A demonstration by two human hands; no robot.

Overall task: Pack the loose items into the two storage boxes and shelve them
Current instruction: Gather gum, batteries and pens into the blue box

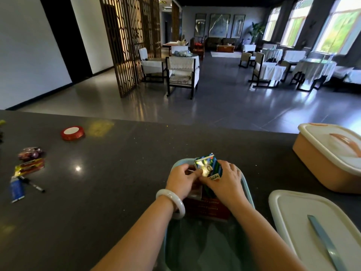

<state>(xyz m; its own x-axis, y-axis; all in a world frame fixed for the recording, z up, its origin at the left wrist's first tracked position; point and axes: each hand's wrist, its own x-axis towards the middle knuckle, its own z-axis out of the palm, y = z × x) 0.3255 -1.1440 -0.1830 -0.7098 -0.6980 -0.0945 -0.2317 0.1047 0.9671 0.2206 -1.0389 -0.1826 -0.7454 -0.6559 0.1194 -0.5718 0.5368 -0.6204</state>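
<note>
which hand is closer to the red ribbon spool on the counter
Left. The left hand is over the blue box, holding the small carton, on the side facing the red ribbon spool; the right hand grips the carton's far side.

Blue box [246,184] mostly hidden under both forearms, near end cut off by bottom edge. Red carton [207,209] inside partly covered by right hand [224,182]; print too blurred to read. Green packet [209,167] half masked by fingers and glare. White lid [304,218] and peach box [320,163] cropped at right edge. Small wrappers [29,153] at left too blurred to identify.
</note>
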